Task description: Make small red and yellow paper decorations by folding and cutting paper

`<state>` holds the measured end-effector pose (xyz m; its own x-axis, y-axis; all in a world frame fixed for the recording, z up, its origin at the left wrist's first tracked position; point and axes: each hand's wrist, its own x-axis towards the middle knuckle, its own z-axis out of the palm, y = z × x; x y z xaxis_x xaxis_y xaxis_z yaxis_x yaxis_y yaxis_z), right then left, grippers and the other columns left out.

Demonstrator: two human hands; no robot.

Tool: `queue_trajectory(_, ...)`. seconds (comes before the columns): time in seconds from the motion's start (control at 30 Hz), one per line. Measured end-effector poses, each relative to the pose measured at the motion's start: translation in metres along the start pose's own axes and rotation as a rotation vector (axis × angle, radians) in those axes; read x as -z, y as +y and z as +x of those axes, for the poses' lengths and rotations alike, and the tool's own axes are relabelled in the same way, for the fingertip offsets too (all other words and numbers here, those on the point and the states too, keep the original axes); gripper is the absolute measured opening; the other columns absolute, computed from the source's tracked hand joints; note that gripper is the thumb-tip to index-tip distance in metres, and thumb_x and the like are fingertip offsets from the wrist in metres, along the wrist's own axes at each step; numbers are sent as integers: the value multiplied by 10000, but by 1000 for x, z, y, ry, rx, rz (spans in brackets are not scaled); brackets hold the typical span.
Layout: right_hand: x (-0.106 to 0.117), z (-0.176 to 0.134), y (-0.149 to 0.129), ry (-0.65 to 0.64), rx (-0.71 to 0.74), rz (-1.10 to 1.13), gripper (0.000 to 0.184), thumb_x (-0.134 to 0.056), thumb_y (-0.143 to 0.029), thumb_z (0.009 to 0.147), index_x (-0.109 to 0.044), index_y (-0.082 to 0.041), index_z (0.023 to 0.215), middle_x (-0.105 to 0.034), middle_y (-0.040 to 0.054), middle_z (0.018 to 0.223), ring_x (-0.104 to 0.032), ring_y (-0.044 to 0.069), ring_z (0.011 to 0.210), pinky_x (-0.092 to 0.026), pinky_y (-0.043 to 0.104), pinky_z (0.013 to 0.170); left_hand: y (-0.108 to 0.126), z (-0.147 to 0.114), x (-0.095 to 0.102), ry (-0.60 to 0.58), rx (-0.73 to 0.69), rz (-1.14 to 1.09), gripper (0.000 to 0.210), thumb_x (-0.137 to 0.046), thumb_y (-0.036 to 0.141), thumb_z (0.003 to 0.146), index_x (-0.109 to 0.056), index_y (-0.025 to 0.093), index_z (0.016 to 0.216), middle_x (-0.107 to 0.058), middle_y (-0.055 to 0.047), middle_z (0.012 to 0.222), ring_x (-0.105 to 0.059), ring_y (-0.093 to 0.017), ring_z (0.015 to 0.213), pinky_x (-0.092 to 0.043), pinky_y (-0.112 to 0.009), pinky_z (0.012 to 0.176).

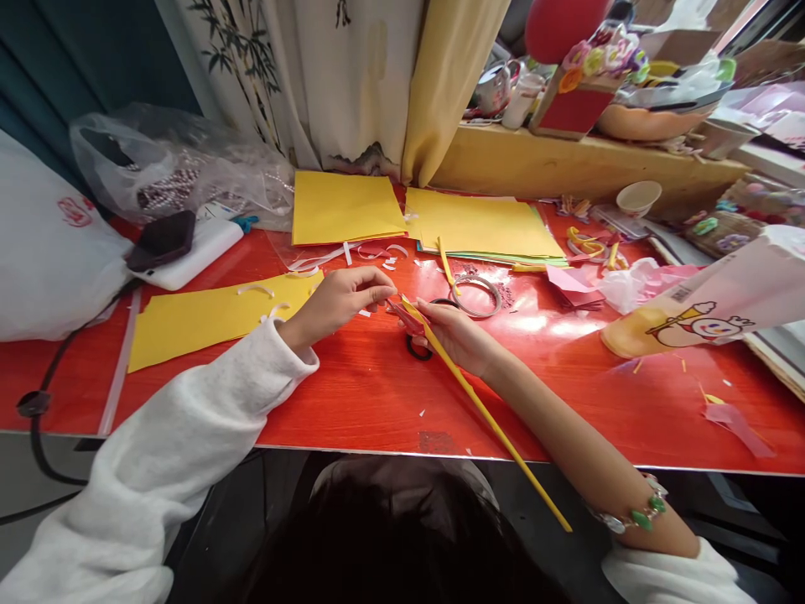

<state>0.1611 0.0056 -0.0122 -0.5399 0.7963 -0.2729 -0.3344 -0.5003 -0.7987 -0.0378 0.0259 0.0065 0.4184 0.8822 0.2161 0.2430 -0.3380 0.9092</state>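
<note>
Clasping yellow strip [496, 413] and reddish piece [411, 317] in closed right hand [458, 335], probably to steady end for left hand [340, 304] just beside. Nearly closed at left fingertips [382, 294]; can't tell if pinching anything. Trailing strip's tail below-right of grip, likely for clearance.

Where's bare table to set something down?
Red table shows between left sleeve and held yellow strip, bar tiny scraps, and between right forearm and drink cup. Crowded: far left, bag and phone; at the back, yellow sheets and white scraps.
</note>
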Motion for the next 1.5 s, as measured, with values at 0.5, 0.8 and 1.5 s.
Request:
queue_trajectory(0.5, -2, -2, -1, 66, -22, -87, 166, -518, -145, 872, -678, -106, 899, -679, 62, 774, -612, 93, 628, -495, 171, 561, 4, 1, -3, -164, 102, -29, 231, -632, 346, 785, -634, 126, 853, -626, -36, 785, -555, -104, 697, -441, -246, 680)
queue_trajectory(0.8, -2, 0, -2, 2, -51, -46, 309, -404, -232, 957, -670, -83, 904, -699, 98, 825, -658, 122, 741, -542, 243, 767, 0, 2, -1, -112, 21, -18, 154, -579, 274, 829, -617, 125, 840, -563, -19, 760, -508, -87, 662, -421, -234, 648)
queue_trajectory(1.5, -1, 0, 1, -69, -28, -107, 275, -435, -257, 946, -643, -78, 925, -683, 117, 875, -673, 137, 785, -554, 245, 780, 3, 2, -9, -53, -108, 242, 56, -509, 172, 835, -558, 160, 858, -585, -6, 813, -537, -102, 740, -426, -231, 715)
